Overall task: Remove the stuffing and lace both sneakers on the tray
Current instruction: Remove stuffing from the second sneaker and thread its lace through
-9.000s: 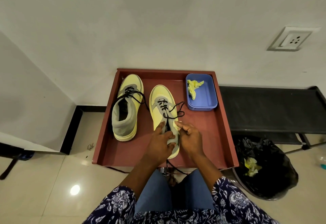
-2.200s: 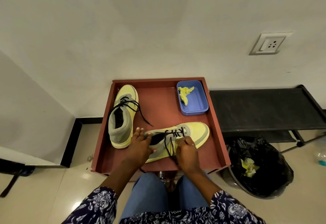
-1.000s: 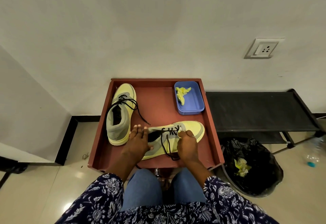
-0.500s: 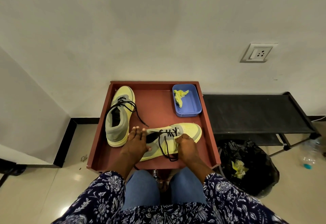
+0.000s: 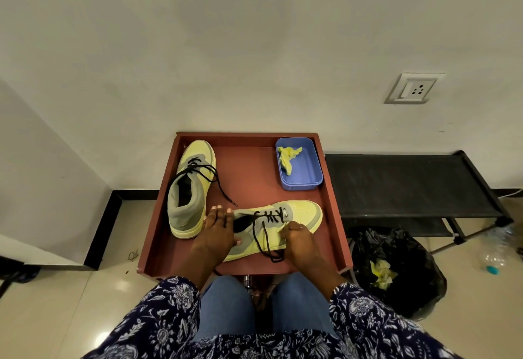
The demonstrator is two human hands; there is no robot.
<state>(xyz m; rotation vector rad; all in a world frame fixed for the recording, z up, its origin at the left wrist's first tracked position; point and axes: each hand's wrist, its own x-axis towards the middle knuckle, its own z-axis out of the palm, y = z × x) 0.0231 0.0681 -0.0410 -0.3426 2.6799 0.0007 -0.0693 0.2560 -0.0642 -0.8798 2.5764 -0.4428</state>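
- Head view, the tray: a reddish-brown tray [image 5: 329, 189] stands against the wall, and both yellow-and-grey sneakers lie inside it.
- Head view, the near sneaker [image 5: 300, 214]: it lies crosswise at the tray's front, toe toward the right. Its black lace [image 5: 264, 238] crosses a few eyelets near the toe; the loose ends trail down over the side to the tray floor.
- Head view, the left hand [image 5: 218, 231]: it rests over the heel and collar of the near sneaker, fingers fairly straight and slightly spread, steadying the shoe.
- Head view, the right hand [image 5: 295, 235]: its fingers are curled against the shoe's side beside the lacing, apparently pinching the lace or the eyelet edge; which one is too small to tell.
- Head view, the far sneaker [image 5: 189, 189]: it stands at the tray's left, toe toward the wall, with its lace only partly threaded and the ends hanging loose.
- Head view, the stuffing: a crumpled yellow paper wad [image 5: 287, 155] lies in the blue tub [image 5: 310, 182] at the tray's back right corner; both shoe openings look dark and empty.
- Progress, as I judge it: stuffing removal looks finished, lacing is mid-way on the near shoe, and both shoes need their upper eyelets threaded.
- Head view, beside the tray: a black bin bag [image 5: 402, 271] holds more yellow paper.
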